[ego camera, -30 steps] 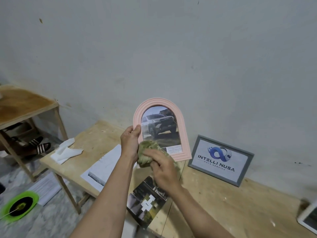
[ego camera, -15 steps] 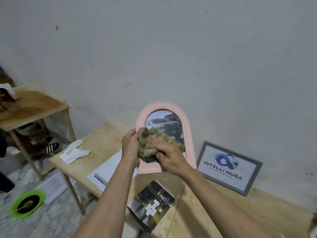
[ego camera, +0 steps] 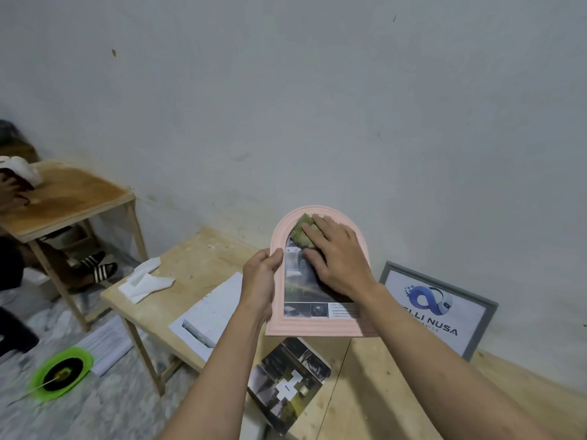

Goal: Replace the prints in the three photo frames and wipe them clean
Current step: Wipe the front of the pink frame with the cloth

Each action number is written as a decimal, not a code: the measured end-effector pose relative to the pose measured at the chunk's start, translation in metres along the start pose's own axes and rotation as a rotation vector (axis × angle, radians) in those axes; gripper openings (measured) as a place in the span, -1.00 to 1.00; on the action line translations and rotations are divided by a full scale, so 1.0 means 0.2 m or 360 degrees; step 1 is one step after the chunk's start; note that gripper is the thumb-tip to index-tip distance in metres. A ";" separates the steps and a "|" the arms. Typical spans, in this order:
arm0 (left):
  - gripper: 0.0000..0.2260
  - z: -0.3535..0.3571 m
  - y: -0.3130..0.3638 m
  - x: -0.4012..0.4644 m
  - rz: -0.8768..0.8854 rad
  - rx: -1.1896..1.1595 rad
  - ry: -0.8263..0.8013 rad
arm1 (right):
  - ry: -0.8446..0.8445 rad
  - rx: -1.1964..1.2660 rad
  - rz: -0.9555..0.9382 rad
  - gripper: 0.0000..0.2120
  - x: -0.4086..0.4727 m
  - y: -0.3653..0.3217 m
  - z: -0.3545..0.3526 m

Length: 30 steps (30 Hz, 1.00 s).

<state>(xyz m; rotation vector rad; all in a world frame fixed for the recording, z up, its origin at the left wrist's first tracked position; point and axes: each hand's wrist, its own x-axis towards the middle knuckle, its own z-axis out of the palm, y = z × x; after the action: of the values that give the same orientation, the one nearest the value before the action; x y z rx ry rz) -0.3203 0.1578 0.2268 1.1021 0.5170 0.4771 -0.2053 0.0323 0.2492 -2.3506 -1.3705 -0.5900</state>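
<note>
A pink arched photo frame with a print behind its glass is held upright above the wooden table. My left hand grips its left edge. My right hand lies flat on the glass and presses a green cloth against the top of the arch. A grey rectangular frame with a blue logo print leans against the wall to the right. My right forearm hides its lower left corner.
A dark photo print lies at the table's front edge. A white printed sheet and a crumpled white tissue lie to the left. A second wooden table stands at far left, another person's hand on it. A green dish sits on the floor.
My right hand has moved the green cloth up from the bottom of the glass to the top of the arch. The frame has stayed in my left hand.
</note>
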 end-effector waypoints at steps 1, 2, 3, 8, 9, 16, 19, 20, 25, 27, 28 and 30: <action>-0.78 -0.01 0.00 0.00 0.0009 -0.0003 -0.0001 | -0.0100 0.0011 0.0046 -0.46 -0.02 0.00 0.04; -0.75 -0.01 -0.01 0.00 0.0019 0.0002 -0.0006 | -0.0145 0.0040 0.0070 -0.40 -0.03 0.00 0.07; -0.74 -0.01 -0.01 -0.01 0.0011 0.0021 -0.0001 | -0.0132 0.0113 0.0084 -0.41 -0.04 -0.01 0.09; -0.86 -0.02 -0.01 0.00 -0.0003 -0.0023 0.0040 | -0.0135 0.0556 -0.0042 -0.46 -0.16 -0.12 0.15; -0.86 -0.03 0.00 0.02 -0.0012 -0.0033 0.0058 | -0.0158 0.0548 -0.0114 -0.45 -0.22 -0.13 0.17; -0.80 -0.11 -0.07 0.08 -0.0029 0.0193 0.0170 | -0.0106 0.0422 -0.0670 -0.64 -0.38 -0.12 0.11; -0.78 -0.10 -0.10 0.06 -0.0009 0.0215 0.0018 | 0.0348 0.0478 -0.0183 -0.53 -0.19 -0.05 -0.01; -0.79 -0.08 -0.10 0.05 0.0014 0.0226 -0.0038 | 0.0439 0.0449 -0.0023 -0.52 -0.10 -0.01 -0.03; -0.83 -0.02 -0.03 0.03 0.0091 -0.0143 -0.0021 | -0.0067 0.0474 -0.0159 -0.50 0.09 -0.14 0.07; -0.75 -0.06 0.04 0.07 -0.0016 -0.0492 0.0022 | -0.0192 0.0551 -0.0302 -0.49 0.04 -0.26 0.11; -0.71 -0.09 0.07 0.09 -0.0049 -0.0580 0.0048 | -0.0209 0.0570 -0.0362 -0.51 0.01 -0.30 0.14; -0.68 -0.15 0.12 0.11 -0.0088 -0.0523 0.0030 | -0.0252 0.0585 -0.0488 -0.53 -0.03 -0.36 0.16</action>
<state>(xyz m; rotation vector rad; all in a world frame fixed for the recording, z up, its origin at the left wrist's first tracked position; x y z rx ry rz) -0.3228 0.2016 0.2355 0.7673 0.4650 0.5040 -0.2667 0.0778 0.2247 -1.9435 -1.7579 -0.2055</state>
